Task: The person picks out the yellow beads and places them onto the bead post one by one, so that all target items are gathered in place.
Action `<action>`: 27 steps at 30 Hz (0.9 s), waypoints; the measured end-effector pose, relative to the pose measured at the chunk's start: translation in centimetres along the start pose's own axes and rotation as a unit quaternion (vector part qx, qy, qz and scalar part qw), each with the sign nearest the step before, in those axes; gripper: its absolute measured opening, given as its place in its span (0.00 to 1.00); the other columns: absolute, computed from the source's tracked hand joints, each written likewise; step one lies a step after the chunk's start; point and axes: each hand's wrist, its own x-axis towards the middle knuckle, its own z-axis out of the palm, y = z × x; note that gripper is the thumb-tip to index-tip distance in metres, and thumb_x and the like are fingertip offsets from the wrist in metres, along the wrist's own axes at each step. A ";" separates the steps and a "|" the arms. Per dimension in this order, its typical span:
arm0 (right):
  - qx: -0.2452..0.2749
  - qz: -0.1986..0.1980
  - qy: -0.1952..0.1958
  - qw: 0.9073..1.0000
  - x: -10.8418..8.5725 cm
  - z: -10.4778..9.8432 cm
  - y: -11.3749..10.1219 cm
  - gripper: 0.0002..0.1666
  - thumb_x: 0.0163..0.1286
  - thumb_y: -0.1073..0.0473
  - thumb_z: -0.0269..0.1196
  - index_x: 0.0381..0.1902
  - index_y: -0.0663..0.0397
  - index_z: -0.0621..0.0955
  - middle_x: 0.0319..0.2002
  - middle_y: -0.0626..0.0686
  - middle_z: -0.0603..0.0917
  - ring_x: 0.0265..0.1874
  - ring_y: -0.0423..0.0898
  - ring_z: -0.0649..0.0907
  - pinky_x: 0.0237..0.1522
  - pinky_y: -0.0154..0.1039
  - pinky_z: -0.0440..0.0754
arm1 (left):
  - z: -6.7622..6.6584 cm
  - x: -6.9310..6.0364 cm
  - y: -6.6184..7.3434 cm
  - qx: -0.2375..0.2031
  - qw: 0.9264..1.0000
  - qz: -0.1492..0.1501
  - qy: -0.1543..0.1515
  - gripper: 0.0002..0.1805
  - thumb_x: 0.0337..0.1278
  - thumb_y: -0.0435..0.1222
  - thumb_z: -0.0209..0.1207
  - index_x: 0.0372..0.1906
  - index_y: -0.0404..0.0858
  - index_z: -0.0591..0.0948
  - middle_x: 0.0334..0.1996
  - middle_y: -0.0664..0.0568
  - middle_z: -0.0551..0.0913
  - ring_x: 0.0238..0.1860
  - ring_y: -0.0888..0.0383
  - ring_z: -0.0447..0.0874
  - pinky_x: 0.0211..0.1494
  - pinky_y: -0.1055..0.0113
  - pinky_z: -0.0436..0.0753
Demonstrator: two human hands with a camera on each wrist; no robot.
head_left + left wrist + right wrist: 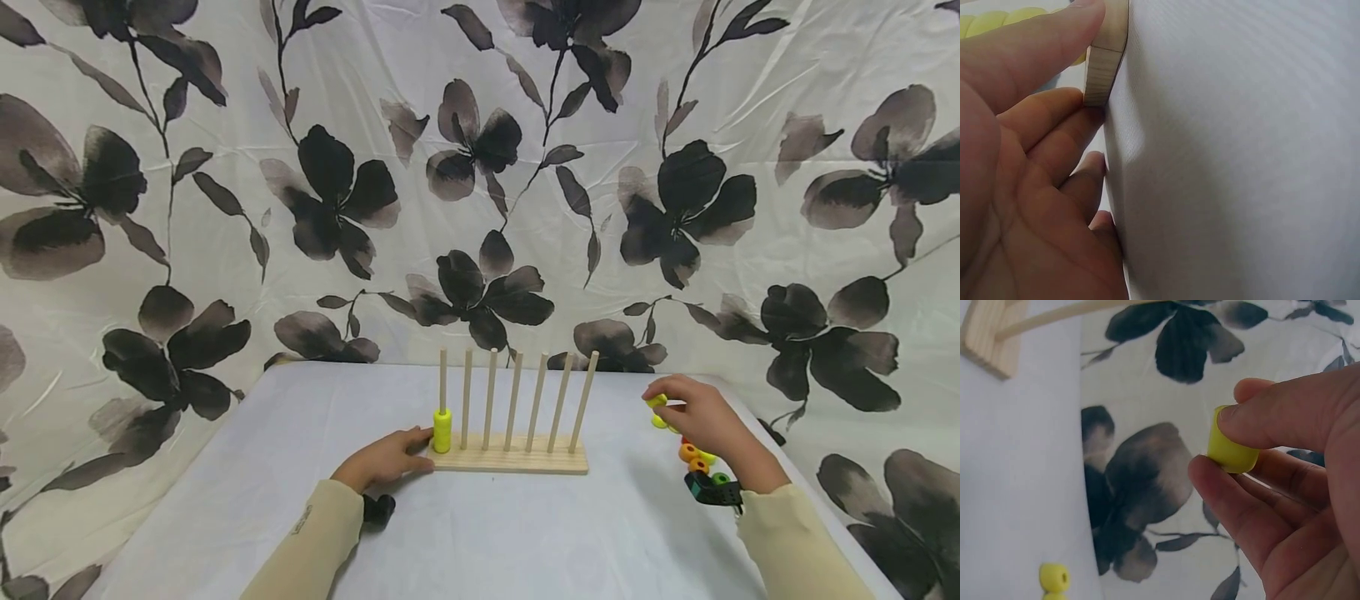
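A wooden peg rack (510,462) stands on the white table, with several upright pegs in a row. Yellow beads (442,432) are stacked on its leftmost peg; the other pegs are bare. My left hand (385,459) grips the left end of the rack's base, the thumb along one side and fingertips against the end (1099,75). Off to the right of the rack, my right hand (701,414) is raised over the table. Between its thumb and fingers it pinches a yellow bead (1232,449), plain in the right wrist view.
Loose beads lie under and beside the right hand, among them yellow (1054,577), orange (688,452) and green (720,478) ones; the hand and wrist partly cover them. A flower-patterned cloth (465,208) hangs behind the table (525,542).
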 end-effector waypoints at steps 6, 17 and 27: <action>0.003 -0.017 -0.009 1.000 0.7 -0.8 -1.9 0.11 0.67 0.66 0.61 0.44 0.49 0.84 0.48 0.54 0.83 0.49 0.55 0.83 0.48 0.49 0.85 | -0.1 0.1 0.1 -0.003 1.000 0.002 0.002 0.40 0.51 0.52 0.67 0.71 0.52 0.67 0.75 0.42 0.57 0.76 0.39 0.51 0.74 0.38 0.54; 0.016 -0.064 -0.019 0.998 2.0 -1.2 -4.5 0.11 0.67 0.64 0.62 0.45 0.48 0.83 0.49 0.54 0.83 0.50 0.55 0.84 0.50 0.49 0.85 | -0.1 -0.1 0.1 0.005 1.000 -0.003 0.003 0.39 0.53 0.51 0.66 0.71 0.50 0.67 0.75 0.41 0.57 0.76 0.39 0.52 0.74 0.38 0.55; 0.023 -0.099 -0.014 0.995 2.9 -1.7 -6.1 0.11 0.67 0.65 0.62 0.44 0.46 0.84 0.47 0.50 0.83 0.49 0.51 0.84 0.50 0.47 0.85 | -0.1 -0.3 0.3 0.006 1.000 0.000 0.004 0.39 0.53 0.50 0.67 0.71 0.50 0.67 0.75 0.40 0.58 0.76 0.39 0.52 0.74 0.38 0.55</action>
